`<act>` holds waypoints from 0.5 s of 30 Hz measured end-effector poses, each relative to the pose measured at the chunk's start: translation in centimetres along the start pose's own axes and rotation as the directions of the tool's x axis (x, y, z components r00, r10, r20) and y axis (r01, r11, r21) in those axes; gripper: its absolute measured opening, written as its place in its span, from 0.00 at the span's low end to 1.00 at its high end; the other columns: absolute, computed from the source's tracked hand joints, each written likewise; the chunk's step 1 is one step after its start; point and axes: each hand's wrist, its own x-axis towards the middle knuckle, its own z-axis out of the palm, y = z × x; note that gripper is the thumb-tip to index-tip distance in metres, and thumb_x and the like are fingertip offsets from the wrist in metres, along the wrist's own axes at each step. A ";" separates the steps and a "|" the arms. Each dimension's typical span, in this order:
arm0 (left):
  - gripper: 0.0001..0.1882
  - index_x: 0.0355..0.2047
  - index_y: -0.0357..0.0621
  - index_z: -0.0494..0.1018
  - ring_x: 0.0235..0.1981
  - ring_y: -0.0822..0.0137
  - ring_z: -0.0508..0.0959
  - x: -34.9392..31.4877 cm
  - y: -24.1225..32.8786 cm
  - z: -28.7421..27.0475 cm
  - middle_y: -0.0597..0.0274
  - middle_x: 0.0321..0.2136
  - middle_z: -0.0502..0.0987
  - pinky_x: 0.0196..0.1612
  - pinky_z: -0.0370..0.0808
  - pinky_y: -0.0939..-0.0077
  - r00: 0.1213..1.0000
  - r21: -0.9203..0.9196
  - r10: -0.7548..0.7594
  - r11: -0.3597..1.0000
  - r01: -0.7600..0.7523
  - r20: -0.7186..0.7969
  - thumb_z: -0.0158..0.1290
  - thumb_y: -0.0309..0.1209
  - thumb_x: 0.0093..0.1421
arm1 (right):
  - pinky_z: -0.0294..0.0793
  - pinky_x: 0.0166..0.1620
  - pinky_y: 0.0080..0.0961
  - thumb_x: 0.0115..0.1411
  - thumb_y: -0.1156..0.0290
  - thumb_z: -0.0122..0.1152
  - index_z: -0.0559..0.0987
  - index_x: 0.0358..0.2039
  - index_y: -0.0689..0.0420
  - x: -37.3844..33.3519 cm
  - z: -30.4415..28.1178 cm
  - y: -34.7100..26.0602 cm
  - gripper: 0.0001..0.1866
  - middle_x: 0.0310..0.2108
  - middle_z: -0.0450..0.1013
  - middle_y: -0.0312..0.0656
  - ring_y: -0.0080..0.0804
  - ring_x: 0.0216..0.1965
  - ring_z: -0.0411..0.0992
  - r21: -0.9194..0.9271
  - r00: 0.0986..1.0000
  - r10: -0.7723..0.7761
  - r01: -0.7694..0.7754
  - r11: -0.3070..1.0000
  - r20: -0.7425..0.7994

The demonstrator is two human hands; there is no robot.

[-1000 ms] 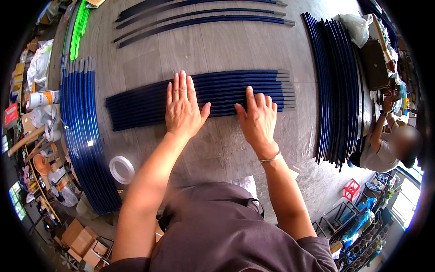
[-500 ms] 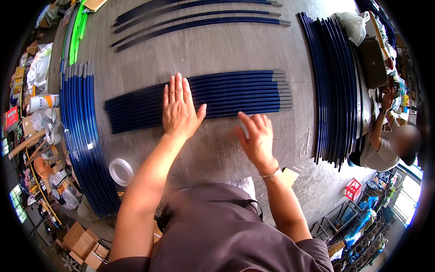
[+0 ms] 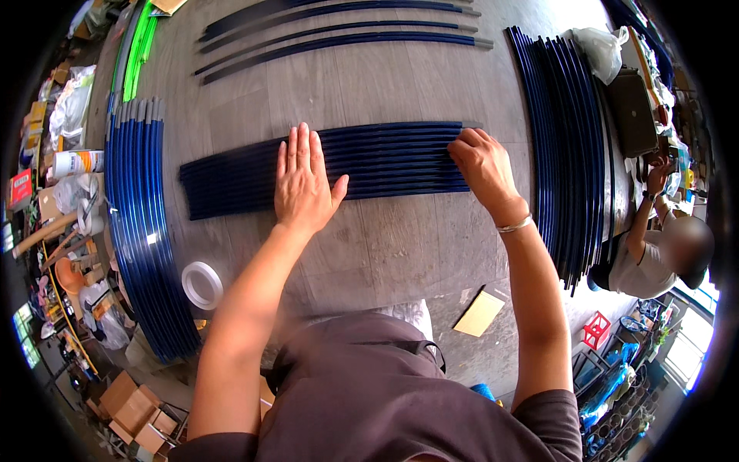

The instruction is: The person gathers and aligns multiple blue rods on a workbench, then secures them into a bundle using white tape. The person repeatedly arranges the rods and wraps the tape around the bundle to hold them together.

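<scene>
Blue rods under flat left-hand fingers risked being skewed by uneven nudges from bunched right-hand fingers, hold unclear.

Mid-frame, the left hand hides part of the blue rods; right of centre, the right hand covers most grey ends. The top edge crops the uppermost rods. A co-worker's head, far right, is blurred.
</scene>
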 end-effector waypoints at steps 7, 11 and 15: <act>0.45 0.67 0.28 0.48 0.71 0.46 0.48 0.0 0.0 0.1 0.39 0.69 0.48 0.72 0.45 0.54 1.000 -0.012 -0.016 1.000 0.016 0.005 0.51 0.47 0.62 | 0.78 0.39 0.31 0.54 0.76 0.61 0.80 0.26 0.57 1.8 -1.2 -0.6 0.01 0.30 0.73 0.40 0.36 0.35 0.74 -0.173 0.980 -0.032 0.067 0.983 0.199; 0.45 0.68 0.28 0.47 0.72 0.46 0.47 -0.1 -0.2 0.3 0.39 0.70 0.47 0.72 0.45 0.54 1.000 -0.019 -0.001 1.000 0.001 -0.019 0.51 0.47 0.62 | 0.78 0.39 0.30 0.54 0.76 0.62 0.80 0.26 0.57 2.5 -1.7 -0.8 0.01 0.29 0.73 0.40 0.35 0.35 0.74 -0.205 0.972 -0.088 0.133 0.970 0.216; 0.45 0.68 0.28 0.47 0.72 0.46 0.47 -0.2 -0.1 0.2 0.39 0.70 0.47 0.72 0.44 0.54 1.000 -0.005 -0.013 1.000 0.013 -0.003 0.51 0.47 0.62 | 0.76 0.39 0.31 0.53 0.76 0.64 0.79 0.32 0.57 1.7 -2.6 -2.0 0.06 0.32 0.73 0.40 0.36 0.36 0.74 -0.107 0.998 -0.037 0.041 0.993 0.043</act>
